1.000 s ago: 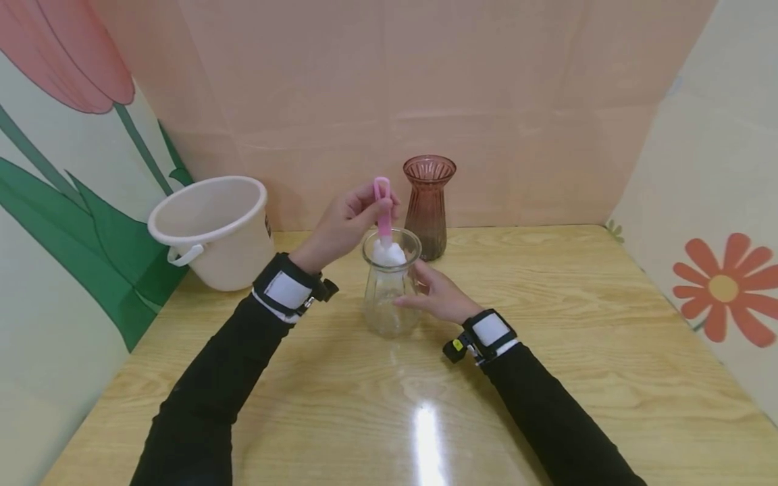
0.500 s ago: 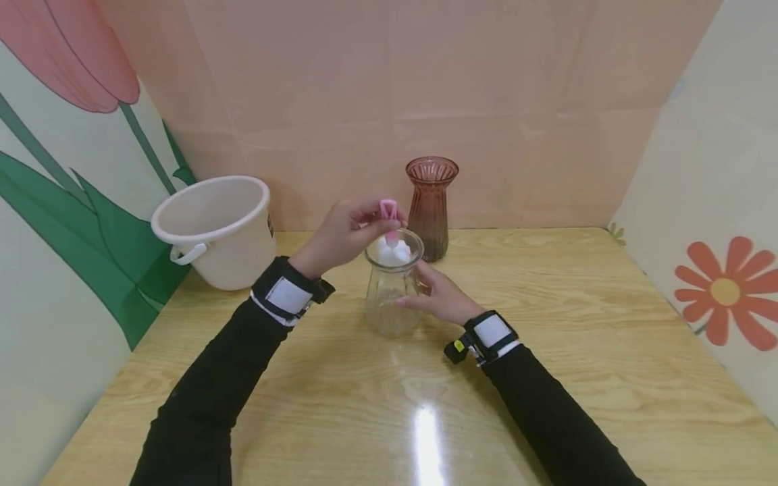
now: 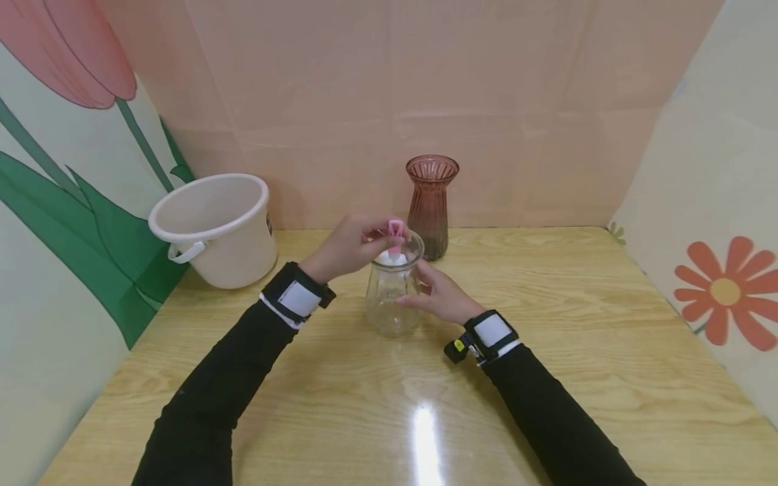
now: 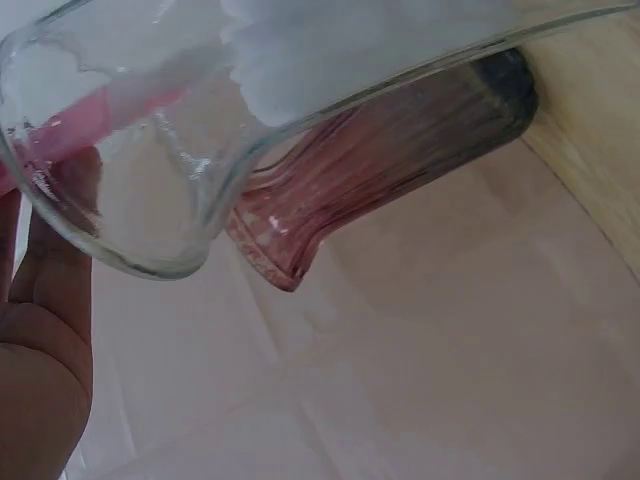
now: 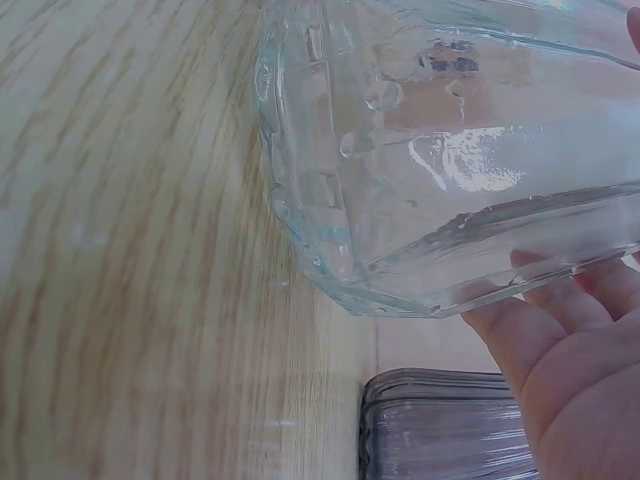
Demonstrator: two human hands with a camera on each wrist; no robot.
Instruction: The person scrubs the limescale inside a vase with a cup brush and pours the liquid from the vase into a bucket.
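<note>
A clear glass vase [image 3: 392, 297] stands on the wooden table [image 3: 547, 324] in the head view. My left hand [image 3: 352, 246] pinches the pink handle of a brush [image 3: 396, 233] whose white sponge head [image 3: 392, 258] sits inside the vase's mouth. My right hand [image 3: 434, 293] holds the vase's right side with curled fingers. In the left wrist view the vase rim [image 4: 150, 230], the white sponge [image 4: 340, 50] and the pink handle [image 4: 70, 130] fill the top. The right wrist view shows the vase's base [image 5: 420, 200] on the table with my fingers [image 5: 560, 350] round it.
A ribbed reddish glass vase [image 3: 430, 202] stands just behind the clear one. A white plastic bucket [image 3: 213, 226] sits at the back left. Painted walls close in the table on the left, back and right.
My left hand has pushed the brush down, so the sponge head has sunk deeper into the vase and less of the pink handle shows. The right hand has stayed on the vase.
</note>
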